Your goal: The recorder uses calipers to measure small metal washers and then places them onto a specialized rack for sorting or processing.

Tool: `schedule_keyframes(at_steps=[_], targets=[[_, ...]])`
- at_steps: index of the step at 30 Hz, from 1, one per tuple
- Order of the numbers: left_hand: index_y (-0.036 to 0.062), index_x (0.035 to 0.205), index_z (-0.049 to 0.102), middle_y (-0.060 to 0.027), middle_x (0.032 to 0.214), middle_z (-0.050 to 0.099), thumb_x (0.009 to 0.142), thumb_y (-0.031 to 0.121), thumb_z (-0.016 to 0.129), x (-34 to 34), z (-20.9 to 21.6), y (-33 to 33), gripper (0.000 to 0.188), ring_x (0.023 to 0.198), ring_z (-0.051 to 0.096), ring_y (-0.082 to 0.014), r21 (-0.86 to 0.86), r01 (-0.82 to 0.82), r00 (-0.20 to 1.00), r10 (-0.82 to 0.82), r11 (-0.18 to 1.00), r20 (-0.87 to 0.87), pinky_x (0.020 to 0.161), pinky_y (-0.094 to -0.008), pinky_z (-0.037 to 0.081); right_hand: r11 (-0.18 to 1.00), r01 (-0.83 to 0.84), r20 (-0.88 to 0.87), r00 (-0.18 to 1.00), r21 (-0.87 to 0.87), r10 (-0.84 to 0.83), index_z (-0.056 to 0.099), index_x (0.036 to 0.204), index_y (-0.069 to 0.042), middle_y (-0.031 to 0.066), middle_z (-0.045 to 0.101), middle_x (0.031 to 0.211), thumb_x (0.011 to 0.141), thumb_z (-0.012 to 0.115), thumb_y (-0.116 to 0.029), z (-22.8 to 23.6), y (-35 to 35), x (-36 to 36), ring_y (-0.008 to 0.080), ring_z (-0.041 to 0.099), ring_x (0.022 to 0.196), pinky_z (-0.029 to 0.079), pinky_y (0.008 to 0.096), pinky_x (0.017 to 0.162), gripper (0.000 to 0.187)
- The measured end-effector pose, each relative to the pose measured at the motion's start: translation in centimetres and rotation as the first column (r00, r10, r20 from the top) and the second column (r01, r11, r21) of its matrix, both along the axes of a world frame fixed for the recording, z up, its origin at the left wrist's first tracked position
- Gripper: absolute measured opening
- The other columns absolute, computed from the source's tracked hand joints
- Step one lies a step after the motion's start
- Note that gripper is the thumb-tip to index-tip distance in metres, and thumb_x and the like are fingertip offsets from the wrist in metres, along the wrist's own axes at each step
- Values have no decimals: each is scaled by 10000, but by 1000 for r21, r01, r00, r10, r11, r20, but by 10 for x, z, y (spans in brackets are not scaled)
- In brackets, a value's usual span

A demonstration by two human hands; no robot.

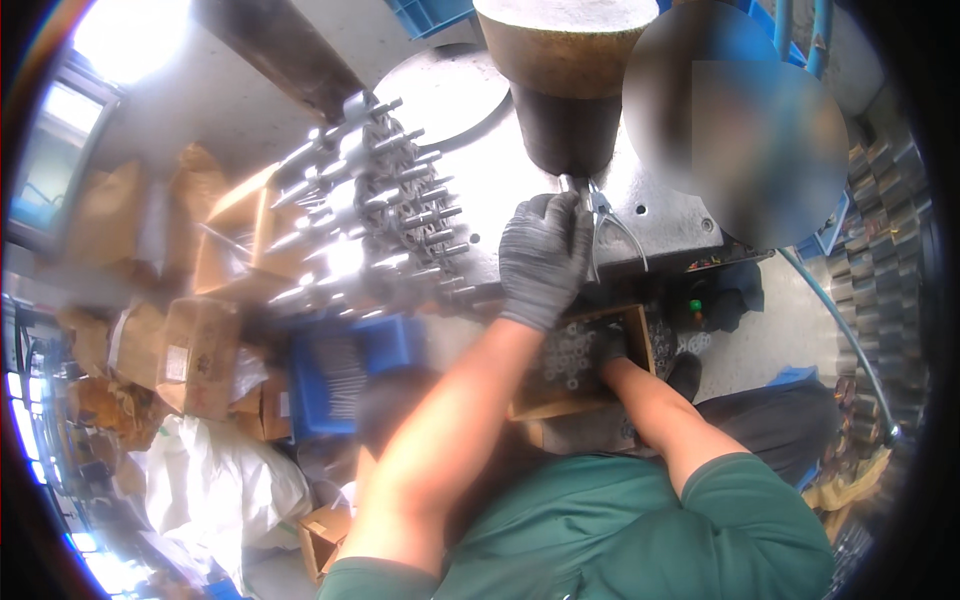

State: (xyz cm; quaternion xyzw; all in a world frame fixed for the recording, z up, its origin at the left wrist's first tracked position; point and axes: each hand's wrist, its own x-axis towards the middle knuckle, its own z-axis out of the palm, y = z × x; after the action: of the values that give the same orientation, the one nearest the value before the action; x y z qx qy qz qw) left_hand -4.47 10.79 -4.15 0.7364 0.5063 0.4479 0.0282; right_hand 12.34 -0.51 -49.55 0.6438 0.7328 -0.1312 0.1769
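Crowded machine table (pixel 660 215): left hand (pixel 543 260) grips pliers (pixel 603 215) at its edge.

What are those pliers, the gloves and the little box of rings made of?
Pliers: bare metal, apparently steel; they glint silver. Left hand and right hand gloves: grey knit fabric, maybe coated. Box: brown, probably cardboard or wood. Rings: pale grey, likely metal.

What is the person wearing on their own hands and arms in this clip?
Both hands wear dark grey knit work gloves: the left hand and the right hand are covered to the wrist. The forearms are bare. Short green shirt sleeves end above the elbows. No watch, markings or cables show.
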Motion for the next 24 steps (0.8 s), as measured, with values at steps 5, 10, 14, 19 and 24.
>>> schedule_keyframes(at_steps=[5, 10, 14, 19, 24], targets=[[69, 1179, 690, -163, 1064, 707, 1003, 247, 712, -1, 1, 0, 251, 1006, 683, -376, -10, 2, 1000, -2, 1000, -15, 868, -493, 551, 999, -15, -6, 1000, 44, 16, 646, 1424, -69, 185, 700, 1378, 997, 680, -243, -11, -5, 2, 279, 690, 1281, 525, 385, 1090, 463], [56, 1181, 687, -171, 1067, 708, 1000, 239, 710, -1, 2, -1, 259, 1012, 682, -385, -31, 8, 1000, -8, 999, -18, 872, -498, 553, 999, 1, 18, 1000, 36, -2, 572, 1509, -60, 192, 611, 1508, 1022, 642, -269, -3, -13, 0, 289, 622, 1377, 488, 404, 1143, 535], [52, 1177, 689, -173, 1047, 705, 995, 234, 714, -1, 4, -2, 259, 996, 682, -385, -24, 6, 1000, -6, 1000, -10, 856, -498, 558, 995, -98, -2, 995, 12, 98, 522, 1557, -47, 196, 537, 1592, 1068, 559, -291, 10, -7, 0, 307, 523, 1485, 419, 432, 1213, 547], [47, 1169, 693, -176, 1039, 704, 987, 220, 721, 0, 5, -2, 252, 980, 685, -383, -26, -1, 1000, 0, 1000, -21, 840, -496, 563, 976, -202, 139, 967, -78, 212, 360, 1695, -125, 165, 381, 1726, 1051, 465, -516, 43, -14, -6, 364, 348, 1591, 269, 566, 1279, 760], [43, 1152, 692, -178, 1041, 703, 981, 206, 723, 0, 5, -2, 239, 977, 682, -385, -26, -4, 1000, 4, 1000, -23, 840, -499, 564, 919, -346, 38, 933, -188, 359, 337, 1711, -146, 160, 339, 1752, 915, 496, -778, 115, -27, -17, 374, 288, 1619, 218, 576, 1299, 1028]])
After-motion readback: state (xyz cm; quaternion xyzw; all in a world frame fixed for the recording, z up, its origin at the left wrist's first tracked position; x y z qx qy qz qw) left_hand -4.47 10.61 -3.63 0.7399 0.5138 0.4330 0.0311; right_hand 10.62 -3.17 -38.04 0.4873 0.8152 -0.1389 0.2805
